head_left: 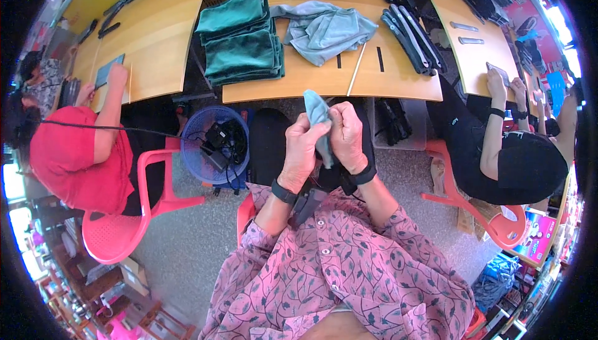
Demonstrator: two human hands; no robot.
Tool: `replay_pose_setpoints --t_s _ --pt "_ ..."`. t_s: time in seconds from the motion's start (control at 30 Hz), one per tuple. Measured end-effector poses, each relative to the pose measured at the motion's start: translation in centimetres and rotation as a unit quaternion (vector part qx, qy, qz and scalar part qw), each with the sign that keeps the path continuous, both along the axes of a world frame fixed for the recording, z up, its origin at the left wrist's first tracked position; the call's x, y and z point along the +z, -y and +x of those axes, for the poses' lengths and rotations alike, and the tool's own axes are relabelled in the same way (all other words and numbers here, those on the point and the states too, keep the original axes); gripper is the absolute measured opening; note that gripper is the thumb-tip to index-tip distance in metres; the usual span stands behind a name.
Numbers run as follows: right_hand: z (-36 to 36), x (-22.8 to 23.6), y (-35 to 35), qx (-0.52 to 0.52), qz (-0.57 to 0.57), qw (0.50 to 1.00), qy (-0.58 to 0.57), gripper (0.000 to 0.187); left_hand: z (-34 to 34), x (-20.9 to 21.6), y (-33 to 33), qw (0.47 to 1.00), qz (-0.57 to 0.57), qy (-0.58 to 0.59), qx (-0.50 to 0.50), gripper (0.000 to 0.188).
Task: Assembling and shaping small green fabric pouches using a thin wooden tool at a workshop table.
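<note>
Pink leaf-print shirt (280,278) fills the foreground as its wearer works one teal cloth piece (316,108) above the lap, just short of the wooden table's (261,94) edge. Its long axis runs from about 11 o'clock to 5 o'clock between the two hands, neither nearer than the other: the left hand (303,147) meets it at 9 o'clock, thumb and fingers pinched on it; the right hand (347,136) at 3, fingers curled tight against it. Beyond, from the hands: two piles of folded green velvet cloths (242,60) toward 11 o'clock, layers too close to count; one crumpled grey-green cloth (330,32) at 12; one pale stick (357,69) at 1; one blue basket (193,169) at 9.
</note>
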State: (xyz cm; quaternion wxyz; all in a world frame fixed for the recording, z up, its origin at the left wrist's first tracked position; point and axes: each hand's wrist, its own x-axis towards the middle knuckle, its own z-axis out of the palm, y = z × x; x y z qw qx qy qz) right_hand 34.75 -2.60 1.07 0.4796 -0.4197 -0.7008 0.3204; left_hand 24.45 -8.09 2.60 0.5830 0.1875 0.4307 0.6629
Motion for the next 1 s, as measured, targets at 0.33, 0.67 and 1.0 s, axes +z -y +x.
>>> replay_pose_setpoints --t_s 0.33,0.67,1.0 --pt "0.7 0.6 -1.7 0.017 0.022 1.0 -0.009 0.012 -0.9 -0.3 -0.1 0.982 0.025 0.129 -0.134 0.013" --pt "0.6 0.2 -1.8 0.04 0.009 0.999 0.014 0.012 -0.6 -0.5 0.5 0.969 0.017 0.157 -0.189 0.019" --pt "2.5 4.3 -0.2 0.07 -0.139 0.982 -0.109 0.008 -1.2 -0.5 -0.7 0.987 0.046 0.134 -0.077 0.045"
